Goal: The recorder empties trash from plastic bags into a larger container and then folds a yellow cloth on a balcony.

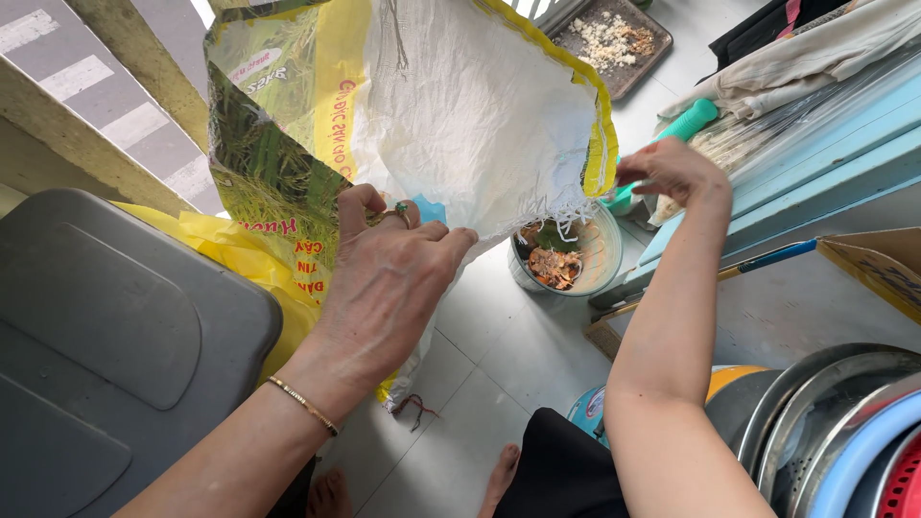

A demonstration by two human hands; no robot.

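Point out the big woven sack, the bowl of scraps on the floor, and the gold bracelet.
woven sack (480, 115), head view, on its white inner face
bowl of scraps (606, 251), head view, on its right inner wall
gold bracelet (302, 404), head view, on the band across the left wrist

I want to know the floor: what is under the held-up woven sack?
Under the woven sack, a small bucket of kitchen scraps stands on the tiled floor. The sack covers the bucket's far rim.

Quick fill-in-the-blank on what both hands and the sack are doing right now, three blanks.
1. Both hands grip the frayed edge of a woven ____.
2. The left hand wears a thin ____ at the wrist.
3. On the floor under the right hand stands a bowl of ____ scraps.

Missing: sack; bracelet; food
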